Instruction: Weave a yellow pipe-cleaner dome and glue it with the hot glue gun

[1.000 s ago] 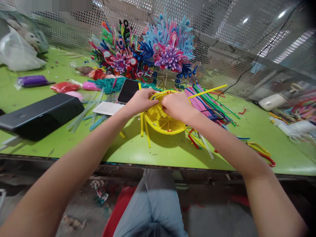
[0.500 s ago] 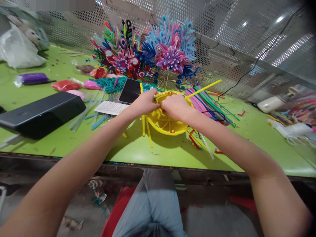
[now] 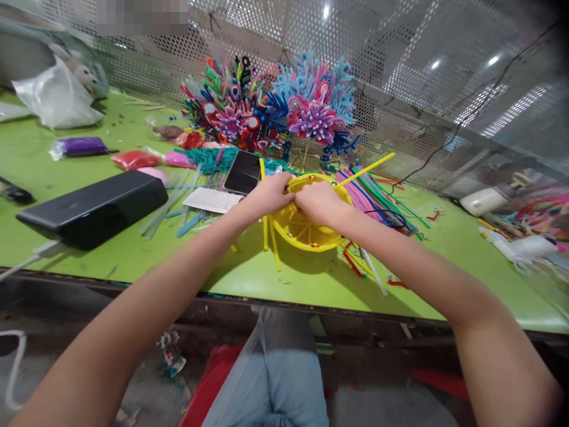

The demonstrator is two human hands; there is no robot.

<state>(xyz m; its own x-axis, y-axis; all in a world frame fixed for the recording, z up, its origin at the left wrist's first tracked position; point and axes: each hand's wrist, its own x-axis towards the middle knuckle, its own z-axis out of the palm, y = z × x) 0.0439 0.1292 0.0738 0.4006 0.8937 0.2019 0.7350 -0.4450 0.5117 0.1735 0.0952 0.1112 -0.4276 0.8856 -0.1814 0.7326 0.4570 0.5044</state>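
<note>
In front of me a round yellow frame made of pipe cleaners [image 3: 306, 244] is tilted above the green table, with spokes across it and small red and blue beads on its rim. My left hand [image 3: 272, 193] is closed at its left rim, fingers pinched. My right hand [image 3: 320, 201] is curled with its fingertips inside the ring, close to the left fingertips. What exactly lies between the fingers is hidden. One yellow pipe cleaner [image 3: 371, 167] sticks out to the upper right, and several yellow ends [image 3: 275, 249] hang down at the left.
Behind stand two colourful pipe-cleaner flower pieces [image 3: 317, 121]. To the left lie a black power bank [image 3: 95, 207], a phone [image 3: 242, 172], a white bead sheet [image 3: 211, 200] and clear glue sticks [image 3: 164, 207]. Bundled pipe cleaners [image 3: 373, 196] and a white glue gun [image 3: 520, 244] are at the right.
The view has shifted slightly, so the table's things appear lower and mostly further right. Both hands stay at the yellow frame, with only a slight change in their position.
</note>
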